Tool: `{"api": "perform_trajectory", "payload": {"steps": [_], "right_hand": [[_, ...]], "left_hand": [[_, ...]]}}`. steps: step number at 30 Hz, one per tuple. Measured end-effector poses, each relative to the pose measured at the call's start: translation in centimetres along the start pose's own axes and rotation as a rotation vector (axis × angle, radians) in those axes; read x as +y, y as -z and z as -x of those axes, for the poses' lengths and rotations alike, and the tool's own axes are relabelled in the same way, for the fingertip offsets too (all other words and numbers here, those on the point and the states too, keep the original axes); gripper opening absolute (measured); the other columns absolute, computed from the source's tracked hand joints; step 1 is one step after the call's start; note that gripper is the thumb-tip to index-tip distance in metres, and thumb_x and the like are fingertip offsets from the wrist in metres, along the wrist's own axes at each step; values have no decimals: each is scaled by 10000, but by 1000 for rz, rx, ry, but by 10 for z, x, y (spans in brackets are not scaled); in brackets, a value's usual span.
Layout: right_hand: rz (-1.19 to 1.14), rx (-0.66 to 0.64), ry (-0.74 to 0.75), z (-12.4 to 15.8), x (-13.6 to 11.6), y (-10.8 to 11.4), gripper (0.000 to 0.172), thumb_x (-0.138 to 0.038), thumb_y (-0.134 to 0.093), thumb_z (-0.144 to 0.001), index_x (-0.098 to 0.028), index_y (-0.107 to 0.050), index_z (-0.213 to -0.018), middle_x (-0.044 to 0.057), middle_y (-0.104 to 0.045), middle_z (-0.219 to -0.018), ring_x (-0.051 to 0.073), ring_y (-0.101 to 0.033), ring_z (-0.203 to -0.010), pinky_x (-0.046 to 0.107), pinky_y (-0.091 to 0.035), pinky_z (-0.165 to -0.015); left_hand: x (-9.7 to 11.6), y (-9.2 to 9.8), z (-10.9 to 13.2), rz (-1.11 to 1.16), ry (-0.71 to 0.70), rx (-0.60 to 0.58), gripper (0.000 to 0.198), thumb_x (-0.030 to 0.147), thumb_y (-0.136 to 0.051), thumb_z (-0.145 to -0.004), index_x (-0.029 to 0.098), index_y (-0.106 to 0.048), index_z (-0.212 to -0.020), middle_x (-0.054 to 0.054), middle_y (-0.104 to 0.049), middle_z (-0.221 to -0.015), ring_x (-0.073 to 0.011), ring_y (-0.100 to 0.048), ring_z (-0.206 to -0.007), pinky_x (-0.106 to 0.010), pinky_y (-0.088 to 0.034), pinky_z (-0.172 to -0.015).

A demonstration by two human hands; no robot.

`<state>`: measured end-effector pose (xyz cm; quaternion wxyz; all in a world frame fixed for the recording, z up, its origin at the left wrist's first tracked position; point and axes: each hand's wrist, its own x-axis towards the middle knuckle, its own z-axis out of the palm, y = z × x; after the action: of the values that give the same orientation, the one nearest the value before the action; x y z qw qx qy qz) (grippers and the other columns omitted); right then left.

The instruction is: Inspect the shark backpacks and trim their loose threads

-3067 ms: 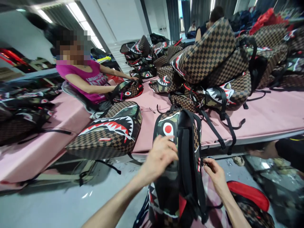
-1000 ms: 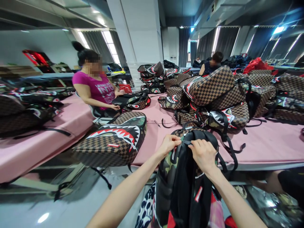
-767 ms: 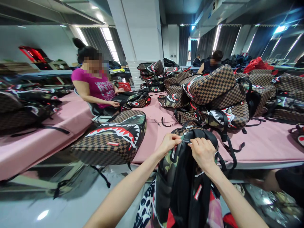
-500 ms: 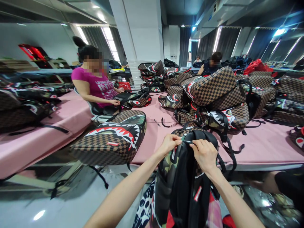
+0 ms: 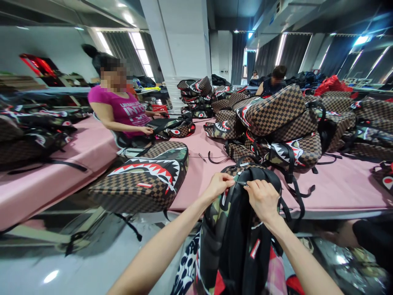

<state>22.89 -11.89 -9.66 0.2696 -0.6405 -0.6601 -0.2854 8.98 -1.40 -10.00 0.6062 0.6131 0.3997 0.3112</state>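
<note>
A camouflage-and-black backpack [image 5: 215,221] stands upright on my lap, its top leaning at the table edge. My left hand [image 5: 219,185] is closed in a pinch on its upper edge, left of the black middle section. My right hand [image 5: 263,198] pinches a small dark piece at the top of the same backpack, just right of the left fingertips. A short dark strip runs between the two pinches; whether it is a zipper or a strap end I cannot tell. Left of my hands, a brown checkered backpack [image 5: 123,184] with a shark-mouth print lies at the table edge.
Checkered shark-print backpacks [image 5: 273,110] are piled on the pink table [image 5: 331,186], their straps trailing at its edge. A pen-like object [image 5: 202,157] lies near the pile. Across the table, a co-worker in a magenta shirt [image 5: 132,112] handles another backpack [image 5: 175,128]. A pillar [image 5: 181,41] rises behind.
Both hands keep their pinch on the backpack; the dark strip between them shows more plainly, and the right fingers have shifted slightly. The co-worker leans a little further left.
</note>
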Motion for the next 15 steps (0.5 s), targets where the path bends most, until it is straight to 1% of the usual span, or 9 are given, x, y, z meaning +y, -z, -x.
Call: {"api": "perform_trajectory", "payload": {"steps": [3,6,8,10,12,14,15], "right_hand": [[-7,7,-38,3,0,1,151,-257,-520,-890,-182,-638,-835,32,-643,-723,173,-529,-699,313,-294,-641],[10,-9,-22,4,-3,1,154,-261,-515,-893,-176,-642,-874,46,-650,-746,180,-536,-715,321,-296,-642],[11,-18,-14,3,-6,1,160,-254,-509,-895,-176,-644,-862,51,-651,-742,184,-538,-707,326,-299,-640],[-46,-36,-30,1,-6,0,175,-248,-498,-896,-184,-644,-824,50,-655,-735,184,-546,-698,322,-315,-643],[-208,-45,-121,-2,1,0,184,-273,-494,-895,-193,-636,-807,43,-663,-750,178,-569,-709,302,-354,-656],[-390,-29,-313,-4,15,-3,194,-356,-511,-876,-198,-623,-861,39,-673,-812,177,-598,-751,281,-399,-677],[-444,-17,-424,-4,24,-5,240,-414,-538,-847,-196,-614,-911,45,-675,-865,187,-609,-789,283,-418,-695]], "left_hand": [[0,1,0,4,-6,-9,66,170,-627,-624,105,-615,-623,37,-508,-481,-59,-429,-408,-184,-357,-427],[0,1,0,-2,-10,-6,71,177,-630,-625,110,-609,-616,40,-504,-481,-60,-427,-409,-185,-359,-428],[0,0,1,-15,-12,1,73,178,-627,-626,111,-605,-606,41,-499,-473,-59,-426,-405,-182,-353,-423],[-1,-2,1,-34,-14,13,80,185,-625,-630,110,-608,-608,40,-499,-466,-60,-427,-400,-179,-346,-418],[-2,-2,1,-54,-21,30,94,204,-629,-634,110,-624,-634,39,-509,-472,-65,-429,-402,-181,-343,-418],[-5,1,1,-71,-39,62,135,246,-639,-646,112,-644,-668,29,-539,-504,-78,-455,-435,-190,-365,-444],[-6,5,0,-75,-54,91,171,283,-635,-666,117,-656,-701,18,-572,-547,-89,-488,-478,-196,-389,-478]]}}
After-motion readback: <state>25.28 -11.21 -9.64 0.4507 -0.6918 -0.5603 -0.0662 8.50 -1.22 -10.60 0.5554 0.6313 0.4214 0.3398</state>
